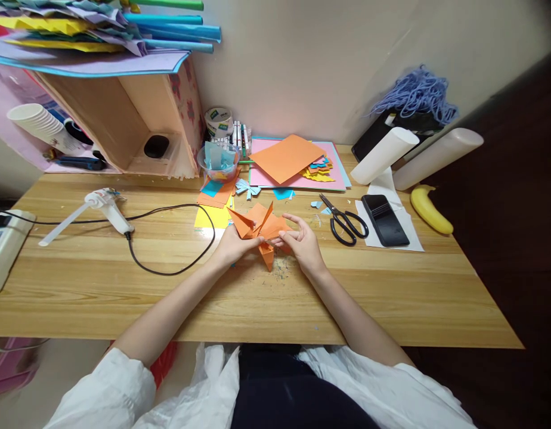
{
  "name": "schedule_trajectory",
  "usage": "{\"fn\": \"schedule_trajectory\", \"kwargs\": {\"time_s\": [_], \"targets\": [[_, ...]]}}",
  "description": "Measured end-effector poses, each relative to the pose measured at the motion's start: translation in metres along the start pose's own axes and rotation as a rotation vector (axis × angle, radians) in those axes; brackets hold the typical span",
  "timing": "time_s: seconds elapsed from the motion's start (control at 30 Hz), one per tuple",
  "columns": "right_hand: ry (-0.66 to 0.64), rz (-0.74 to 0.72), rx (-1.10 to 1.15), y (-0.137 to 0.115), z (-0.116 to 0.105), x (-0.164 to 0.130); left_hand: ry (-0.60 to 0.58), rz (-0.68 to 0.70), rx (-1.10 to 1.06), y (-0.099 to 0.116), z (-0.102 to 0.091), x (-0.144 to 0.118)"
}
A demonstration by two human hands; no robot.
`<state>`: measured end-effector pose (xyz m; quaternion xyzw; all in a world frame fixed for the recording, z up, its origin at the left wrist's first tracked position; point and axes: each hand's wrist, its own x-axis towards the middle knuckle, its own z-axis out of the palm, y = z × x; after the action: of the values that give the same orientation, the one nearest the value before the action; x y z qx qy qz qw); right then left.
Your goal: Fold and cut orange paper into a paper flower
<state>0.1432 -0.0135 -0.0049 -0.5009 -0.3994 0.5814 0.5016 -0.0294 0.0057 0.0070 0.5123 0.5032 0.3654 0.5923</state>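
Folded orange paper (260,229), mid-table.
Left hand (233,243) and right hand (302,241) both pinch it; scissors (343,221) lie right.

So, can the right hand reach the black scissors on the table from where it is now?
Probably yes. The right hand holds the orange folded paper, and the scissors lie just beside it on bare table, with nothing between.

We wear loose white sleeves (110,390) pushed up above the elbows, bare forearms nearer the wooden desk (392,298), and a dark garment (279,393) beneath its edge.
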Motion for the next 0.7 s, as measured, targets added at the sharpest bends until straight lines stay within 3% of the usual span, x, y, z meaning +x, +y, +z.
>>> {"fn": "schedule_trajectory", "kwargs": {"time_s": [0.27,0.5,0.7], "targets": [[0.009,-0.021,0.02,-0.001,-0.003,0.001,0.009,-0.042,0.018,0.0,-0.001,0.001],[-0.173,0.018,-0.098,-0.001,-0.01,0.004,-0.041,-0.064,-0.038,0.001,0.002,-0.002],[-0.131,0.001,-0.1,-0.002,-0.01,0.002,-0.129,-0.036,-0.012,0.001,-0.001,-0.003]]}}
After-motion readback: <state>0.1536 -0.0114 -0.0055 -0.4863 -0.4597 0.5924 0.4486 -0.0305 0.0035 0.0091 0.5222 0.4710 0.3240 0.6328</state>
